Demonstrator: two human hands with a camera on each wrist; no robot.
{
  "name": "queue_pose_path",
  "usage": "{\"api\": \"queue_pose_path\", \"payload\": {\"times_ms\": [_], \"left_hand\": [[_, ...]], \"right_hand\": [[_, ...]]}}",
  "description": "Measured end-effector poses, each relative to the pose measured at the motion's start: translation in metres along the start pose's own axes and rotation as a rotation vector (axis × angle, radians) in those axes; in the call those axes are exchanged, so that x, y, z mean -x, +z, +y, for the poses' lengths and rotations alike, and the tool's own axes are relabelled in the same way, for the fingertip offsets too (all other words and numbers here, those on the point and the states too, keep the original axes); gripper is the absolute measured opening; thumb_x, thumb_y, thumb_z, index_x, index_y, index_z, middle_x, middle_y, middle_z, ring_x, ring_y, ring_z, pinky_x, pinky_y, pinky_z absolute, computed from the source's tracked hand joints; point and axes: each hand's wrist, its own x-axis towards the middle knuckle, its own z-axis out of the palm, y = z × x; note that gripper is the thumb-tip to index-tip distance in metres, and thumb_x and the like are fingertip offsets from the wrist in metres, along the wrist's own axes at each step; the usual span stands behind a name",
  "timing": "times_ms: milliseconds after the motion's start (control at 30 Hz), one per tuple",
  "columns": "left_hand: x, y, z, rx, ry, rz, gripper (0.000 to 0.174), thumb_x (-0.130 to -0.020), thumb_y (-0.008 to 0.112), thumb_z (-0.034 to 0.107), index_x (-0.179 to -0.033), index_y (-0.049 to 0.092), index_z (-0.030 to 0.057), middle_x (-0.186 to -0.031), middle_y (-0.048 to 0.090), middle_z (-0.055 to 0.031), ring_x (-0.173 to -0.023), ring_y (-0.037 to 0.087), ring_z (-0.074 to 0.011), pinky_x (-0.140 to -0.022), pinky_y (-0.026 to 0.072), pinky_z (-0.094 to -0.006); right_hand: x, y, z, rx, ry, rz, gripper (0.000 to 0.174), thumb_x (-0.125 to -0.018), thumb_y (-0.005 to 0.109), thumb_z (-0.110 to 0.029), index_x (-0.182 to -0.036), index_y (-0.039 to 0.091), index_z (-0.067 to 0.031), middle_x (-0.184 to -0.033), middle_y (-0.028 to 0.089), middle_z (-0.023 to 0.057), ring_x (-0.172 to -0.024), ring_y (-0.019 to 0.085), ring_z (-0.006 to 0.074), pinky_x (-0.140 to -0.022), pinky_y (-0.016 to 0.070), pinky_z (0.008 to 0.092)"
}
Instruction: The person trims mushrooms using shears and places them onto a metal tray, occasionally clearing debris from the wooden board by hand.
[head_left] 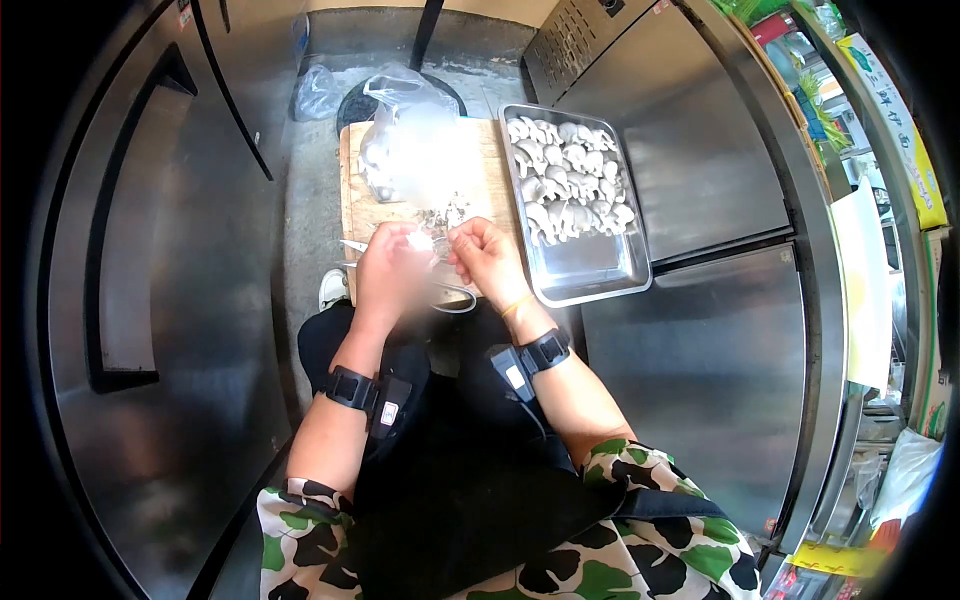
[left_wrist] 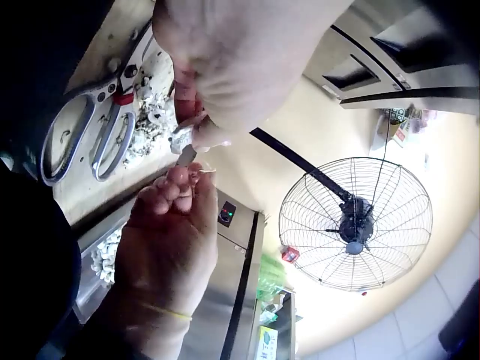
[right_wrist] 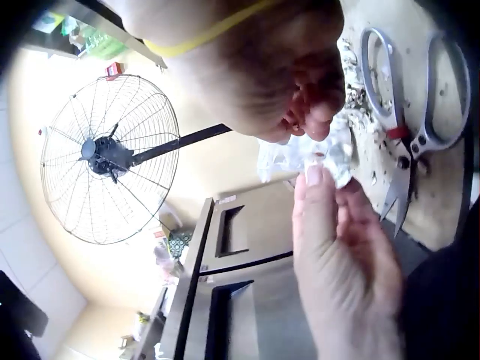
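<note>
My left hand [head_left: 390, 270] holds a mushroom [right_wrist: 343, 174], white with some grey, between thumb and fingers. Close beside it is my right hand [head_left: 487, 262], with a yellow band at the wrist. Its fingers are curled against the thumb at the mushroom's edge, and a thin pale mushroom scrap [left_wrist: 208, 170] shows at the thumb tip. Scissors [right_wrist: 401, 139] with grey handles lie on the wooden cutting board [head_left: 485, 160] under the hands. Dark and white trimmings [left_wrist: 154, 116] are scattered on the board. Glare hides part of the work in the head view.
A metal tray [head_left: 590, 284] on the right holds rows of grey-white mushrooms [head_left: 570, 185]. A clear plastic bag [head_left: 405, 100] stands at the board's far side. Steel cabinets [head_left: 690, 130] flank both sides, and a wire-caged fan [left_wrist: 356, 221] stands ahead.
</note>
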Motion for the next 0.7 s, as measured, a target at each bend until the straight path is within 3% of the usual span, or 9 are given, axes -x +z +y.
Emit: {"api": "queue_pose_path", "payload": {"times_ms": [33,67,133,233,333,367,467,567,700], "left_hand": [[0.000,0.001,0.000,-0.040,0.000,0.019,0.030,-0.082,0.060,0.000,-0.111,0.052,0.0023,-0.094,0.059,-0.0029,-0.084,0.053,-0.0070,-0.074,0.0428,-0.0199],[0.000,0.002,0.001,0.030,-0.035,0.031,0.028,-0.084,0.059,0.003,-0.111,0.052,0.0023,-0.094,0.058,-0.0026,-0.084,0.053,-0.0071,-0.074,0.0427,-0.0200],[0.001,0.004,0.008,0.169,-0.099,0.058,0.026,-0.086,0.058,0.009,-0.110,0.053,0.0021,-0.093,0.058,-0.0020,-0.083,0.052,-0.0073,-0.073,0.0427,-0.0202],[0.001,0.002,0.007,0.387,-0.209,0.017,0.027,-0.089,0.055,0.012,-0.114,0.053,0.0020,-0.095,0.058,-0.0016,-0.084,0.053,-0.0089,-0.076,0.0441,-0.0206],[0.000,-0.003,0.001,0.454,-0.253,-0.038,0.030,-0.089,0.054,0.012,-0.117,0.052,0.0020,-0.098,0.057,-0.0012,-0.085,0.054,-0.0094,-0.077,0.0452,-0.0217],[-0.001,-0.004,0.000,0.452,-0.257,-0.062,0.031,-0.089,0.055,0.011,-0.118,0.052,0.0021,-0.098,0.057,-0.0010,-0.085,0.054,-0.0093,-0.077,0.0455,-0.0222],[-0.001,-0.007,0.004,0.475,-0.364,-0.115,0.027,-0.088,0.056,0.010,-0.114,0.054,0.0029,-0.100,0.057,-0.0006,-0.086,0.054,-0.0089,-0.076,0.0456,-0.0227],[0.002,-0.003,0.007,0.467,-0.321,-0.072,0.020,-0.087,0.058,0.009,-0.106,0.057,0.0042,-0.096,0.058,-0.0004,-0.083,0.054,-0.0082,-0.074,0.0460,-0.0228],[0.001,-0.003,0.003,0.303,-0.262,-0.042,0.015,-0.085,0.060,0.009,-0.100,0.058,0.0050,-0.093,0.060,-0.0007,-0.079,0.055,-0.0077,-0.073,0.0453,-0.0218]], "right_hand": [[0.005,0.005,0.000,-0.101,-0.044,-0.060,0.007,-0.087,0.054,-0.005,-0.093,0.056,-0.0034,-0.072,0.057,0.0010,-0.061,0.051,0.0055,-0.052,0.0441,0.0184],[0.011,0.011,0.001,-0.077,-0.160,-0.076,0.009,-0.083,0.059,-0.004,-0.092,0.056,-0.0035,-0.080,0.057,0.0020,-0.064,0.052,0.0055,-0.055,0.0448,0.0188],[0.017,0.019,-0.003,0.259,-0.444,0.006,0.016,-0.078,0.065,-0.003,-0.091,0.056,-0.0044,-0.082,0.056,0.0016,-0.066,0.052,0.0051,-0.058,0.0450,0.0187],[0.019,0.019,-0.007,0.325,-0.311,0.081,0.020,-0.075,0.069,-0.003,-0.090,0.056,-0.0044,-0.082,0.056,0.0011,-0.066,0.051,0.0044,-0.059,0.0449,0.0190],[0.013,0.014,0.000,0.115,-0.222,-0.024,0.020,-0.080,0.058,0.002,-0.100,0.054,-0.0026,-0.081,0.054,-0.0025,-0.073,0.051,0.0048,-0.067,0.0439,0.0187],[0.012,0.014,0.002,0.013,-0.223,-0.029,0.018,-0.077,0.067,-0.003,-0.091,0.056,-0.0028,-0.079,0.057,0.0011,-0.067,0.052,0.0048,-0.060,0.0453,0.0197],[0.014,0.012,0.000,-0.353,-0.060,-0.118,0.020,-0.078,0.066,-0.003,-0.096,0.057,-0.0026,-0.078,0.058,0.0012,-0.068,0.053,0.0048,-0.061,0.0450,0.0191],[0.010,0.005,0.006,-0.279,-0.037,-0.127,0.023,-0.079,0.065,-0.004,-0.100,0.058,-0.0019,-0.080,0.058,0.0008,-0.069,0.053,0.0049,-0.063,0.0448,0.0188],[0.004,0.003,0.009,0.111,-0.277,0.004,0.018,-0.078,0.064,-0.004,-0.096,0.061,-0.0017,-0.081,0.059,0.0022,-0.068,0.053,0.0063,-0.061,0.0448,0.0196]]}}
